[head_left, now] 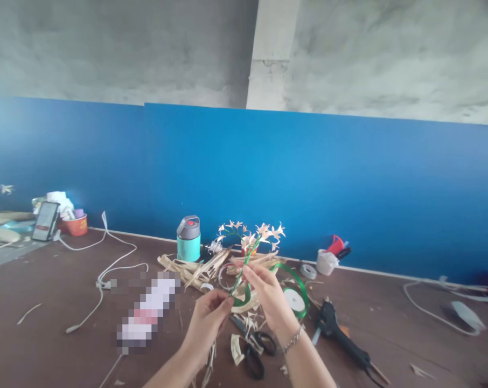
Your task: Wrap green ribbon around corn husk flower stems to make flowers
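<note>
A spray of small pale artificial flowers [263, 231] on a green-wrapped stem [249, 255] rises from my hands, tilted a little to the right. My right hand [268, 288] is closed, thumb and fingers pinching the stem below the blooms. Lower and to the left, my left hand [209, 318] is closed at the stem's lower end. A loop of green ribbon [246, 296] hangs beside its fingertips; whether they grip the ribbon too is hard to see. Behind my right wrist lies a ribbon spool [294, 299]. Black-handled scissors [254, 361] lie beneath my hands.
Dry husk strips [199, 276] spread behind my hands. A black glue gun [335, 326] lies to the right, near a white cup [327, 262] and a tape roll [308, 270]. A teal flask [188, 245] stands by the blue partition [228, 172]; white cables [118, 264] run at left.
</note>
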`<state>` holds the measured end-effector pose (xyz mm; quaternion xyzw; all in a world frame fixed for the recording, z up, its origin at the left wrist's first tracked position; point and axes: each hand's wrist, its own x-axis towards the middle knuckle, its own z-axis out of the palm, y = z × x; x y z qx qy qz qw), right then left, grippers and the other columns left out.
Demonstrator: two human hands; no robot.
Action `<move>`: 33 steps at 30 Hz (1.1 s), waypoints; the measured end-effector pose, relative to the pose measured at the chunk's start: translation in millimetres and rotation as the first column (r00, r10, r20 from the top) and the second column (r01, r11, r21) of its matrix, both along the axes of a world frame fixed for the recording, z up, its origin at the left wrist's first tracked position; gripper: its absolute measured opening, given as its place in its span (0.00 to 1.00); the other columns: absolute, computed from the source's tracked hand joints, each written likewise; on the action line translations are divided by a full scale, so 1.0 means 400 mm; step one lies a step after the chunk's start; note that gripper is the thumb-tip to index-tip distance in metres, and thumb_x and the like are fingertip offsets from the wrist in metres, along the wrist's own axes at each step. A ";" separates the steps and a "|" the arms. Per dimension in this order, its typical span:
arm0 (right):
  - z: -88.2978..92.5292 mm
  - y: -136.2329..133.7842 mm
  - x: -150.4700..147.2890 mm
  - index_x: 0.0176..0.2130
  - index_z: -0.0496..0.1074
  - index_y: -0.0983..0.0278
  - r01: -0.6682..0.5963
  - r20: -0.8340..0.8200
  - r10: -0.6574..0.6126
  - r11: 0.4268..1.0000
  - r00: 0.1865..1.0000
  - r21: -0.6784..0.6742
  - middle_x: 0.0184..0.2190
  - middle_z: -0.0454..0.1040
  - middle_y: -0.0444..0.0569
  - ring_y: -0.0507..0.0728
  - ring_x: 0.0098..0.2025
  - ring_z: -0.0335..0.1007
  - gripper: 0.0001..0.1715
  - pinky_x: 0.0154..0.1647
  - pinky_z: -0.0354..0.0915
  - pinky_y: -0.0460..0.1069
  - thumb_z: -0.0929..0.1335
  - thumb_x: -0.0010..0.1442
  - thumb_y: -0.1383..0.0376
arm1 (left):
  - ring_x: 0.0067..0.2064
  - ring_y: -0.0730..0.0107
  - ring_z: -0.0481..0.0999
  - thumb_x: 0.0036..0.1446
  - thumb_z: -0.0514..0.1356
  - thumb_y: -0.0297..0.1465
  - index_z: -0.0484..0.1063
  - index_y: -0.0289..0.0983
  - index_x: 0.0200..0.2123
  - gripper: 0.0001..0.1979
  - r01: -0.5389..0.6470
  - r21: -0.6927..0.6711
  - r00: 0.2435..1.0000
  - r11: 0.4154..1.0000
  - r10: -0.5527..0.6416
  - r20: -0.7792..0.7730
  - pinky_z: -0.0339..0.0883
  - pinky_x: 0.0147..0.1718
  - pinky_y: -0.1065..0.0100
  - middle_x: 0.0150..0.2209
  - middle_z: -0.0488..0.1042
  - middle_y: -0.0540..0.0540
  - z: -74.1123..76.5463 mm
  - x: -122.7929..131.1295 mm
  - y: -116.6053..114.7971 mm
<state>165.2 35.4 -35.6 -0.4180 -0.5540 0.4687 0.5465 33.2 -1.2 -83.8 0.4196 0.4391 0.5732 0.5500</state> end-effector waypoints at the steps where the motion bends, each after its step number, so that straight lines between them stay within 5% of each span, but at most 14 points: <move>1: 0.001 0.001 0.002 0.26 0.76 0.66 -0.005 -0.016 0.005 1.000 1.000 0.000 0.24 0.72 0.46 0.55 0.30 0.65 0.18 0.32 0.61 0.47 0.71 0.50 0.53 | 0.16 0.82 0.47 0.43 0.66 0.42 0.67 0.36 0.22 0.16 0.027 -0.006 1.000 1.000 -0.027 0.014 0.38 0.15 0.76 0.14 0.55 0.59 0.000 0.001 0.000; 5: 0.002 0.002 -0.003 0.20 0.69 0.66 0.008 -0.080 -0.007 1.000 0.997 0.009 0.18 0.63 0.41 0.50 0.23 0.55 0.19 0.24 0.54 0.45 0.72 0.47 0.53 | 0.15 0.81 0.47 0.42 0.66 0.41 0.65 0.37 0.20 0.16 0.080 -0.044 0.996 0.996 -0.081 -0.029 0.38 0.15 0.75 0.13 0.54 0.59 0.005 0.003 -0.001; 10: -0.002 -0.008 -0.026 0.17 0.61 0.63 0.154 -0.064 -0.155 0.988 0.986 -0.018 0.15 0.54 0.37 0.48 0.19 0.44 0.23 0.20 0.47 0.45 0.72 0.45 0.53 | 0.18 0.75 0.57 0.41 0.64 0.35 0.66 0.37 0.16 0.12 -0.044 0.094 0.954 0.995 0.069 -0.291 0.48 0.18 0.73 0.14 0.60 0.55 -0.002 0.000 0.007; 15: -0.014 -0.011 -0.042 0.17 0.58 0.62 0.253 -0.043 -0.251 0.967 0.967 0.039 0.15 0.54 0.37 0.48 0.19 0.46 0.24 0.19 0.48 0.45 0.71 0.46 0.51 | 0.22 0.70 0.64 0.44 0.62 0.30 0.68 0.38 0.17 0.08 -0.149 0.292 0.850 0.945 0.274 -0.451 0.55 0.23 0.72 0.17 0.67 0.51 -0.028 -0.010 0.013; 19: -0.019 -0.004 -0.039 0.19 0.61 0.63 0.272 -0.057 -0.269 0.961 0.961 0.047 0.16 0.56 0.38 0.49 0.20 0.48 0.23 0.20 0.50 0.45 0.71 0.46 0.50 | 0.24 0.68 0.66 0.50 0.60 0.32 0.71 0.38 0.21 0.08 -0.133 0.373 0.800 0.918 0.322 -0.506 0.57 0.26 0.71 0.21 0.70 0.49 -0.044 -0.014 0.012; 25: -0.006 -0.001 -0.020 0.20 0.65 0.64 0.163 0.029 -0.166 0.984 0.986 0.078 0.16 0.60 0.39 0.50 0.20 0.53 0.20 0.21 0.52 0.45 0.70 0.50 0.53 | 0.22 0.72 0.61 0.49 0.61 0.36 0.72 0.36 0.19 0.11 -0.137 0.256 0.907 0.957 0.225 -0.355 0.53 0.22 0.72 0.18 0.66 0.51 -0.019 -0.014 0.014; 29: 0.015 0.008 0.022 0.34 0.74 0.66 0.139 0.192 -0.165 0.980 0.967 0.145 0.28 0.74 0.48 0.55 0.29 0.67 0.15 0.28 0.61 0.46 0.68 0.52 0.56 | 0.20 0.77 0.55 0.45 0.65 0.38 0.71 0.35 0.20 0.13 -0.179 0.111 0.972 0.977 0.193 -0.131 0.48 0.19 0.74 0.16 0.61 0.54 -0.006 -0.024 0.020; 31: 0.027 0.008 0.052 0.35 0.74 0.66 0.115 0.356 -0.169 0.979 0.919 0.167 0.30 0.76 0.49 0.56 0.31 0.69 0.14 0.30 0.62 0.47 0.66 0.54 0.59 | 0.18 0.79 0.52 0.45 0.65 0.40 0.70 0.35 0.21 0.14 -0.192 0.074 0.977 0.979 0.197 -0.079 0.45 0.18 0.75 0.16 0.60 0.56 -0.009 -0.030 0.023; 33: 0.030 -0.001 0.078 0.28 0.74 0.65 0.035 0.638 -0.116 0.990 0.761 0.138 0.25 0.76 0.48 0.55 0.28 0.69 0.14 0.27 0.59 0.46 0.63 0.56 0.62 | 0.18 0.80 0.51 0.44 0.65 0.42 0.70 0.35 0.21 0.15 -0.208 0.059 0.975 0.976 0.212 -0.064 0.44 0.17 0.75 0.16 0.59 0.56 -0.014 -0.034 0.027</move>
